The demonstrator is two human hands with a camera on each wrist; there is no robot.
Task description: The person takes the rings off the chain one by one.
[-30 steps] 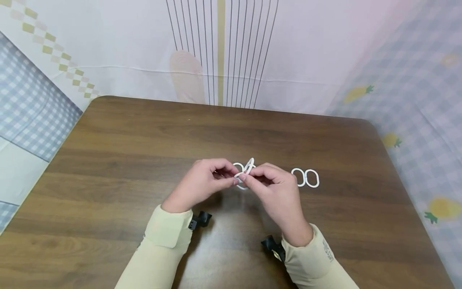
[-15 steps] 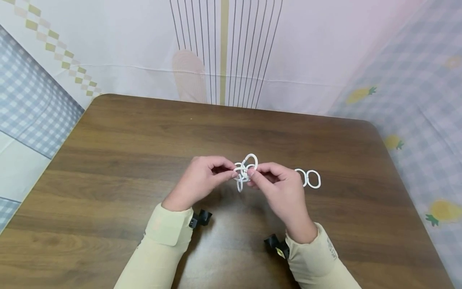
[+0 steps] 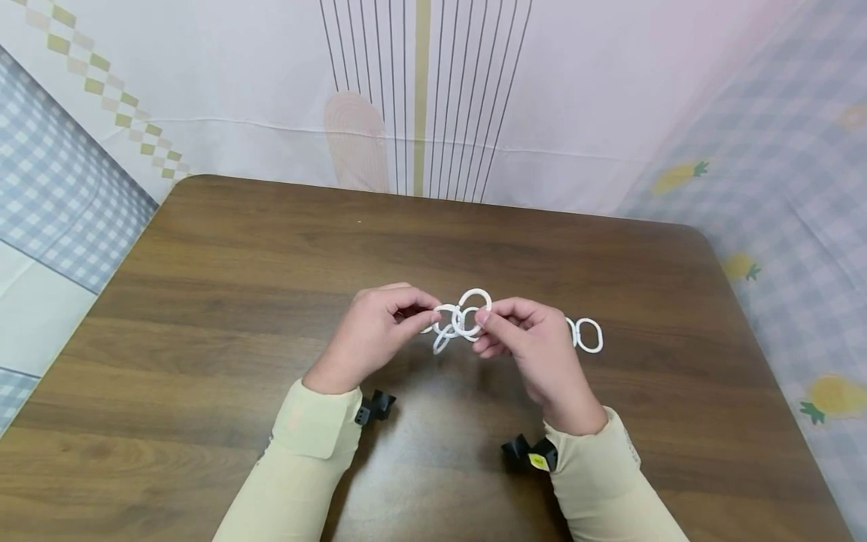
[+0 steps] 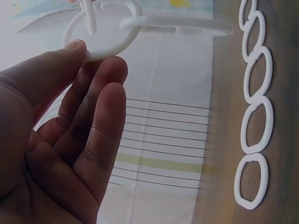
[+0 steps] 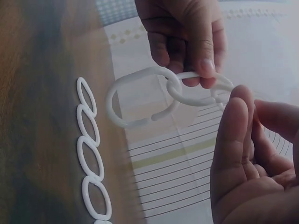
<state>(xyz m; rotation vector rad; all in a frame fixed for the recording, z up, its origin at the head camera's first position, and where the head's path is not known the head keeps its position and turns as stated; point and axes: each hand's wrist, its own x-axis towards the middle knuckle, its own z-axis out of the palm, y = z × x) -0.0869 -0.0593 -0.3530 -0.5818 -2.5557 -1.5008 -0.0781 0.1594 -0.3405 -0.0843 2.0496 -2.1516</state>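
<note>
My left hand [image 3: 382,335] pinches a white oval plastic chain link [image 4: 117,48] between thumb and fingers. Hooked through it, another white link [image 5: 110,102] dangles free; in the right wrist view a small split shows in its side. Opposite, the thumb and fingers of my right hand [image 3: 531,346] pinch a further white link [image 3: 477,292], raised above the table. This one overlaps the left-held link in the head view. In the right wrist view, my right fingers hide most of it.
On the brown wooden table [image 3: 271,241], several white links [image 4: 269,123] lie in a row beyond and below my hands. The row's right end shows past my right hand. A patterned cloth [image 3: 576,98] hangs behind the table.
My right hand has shifted right and turned slightly, widening the space between the hands. The held links, bunched at the fingertips before, now spread between them, one hanging lower.
</note>
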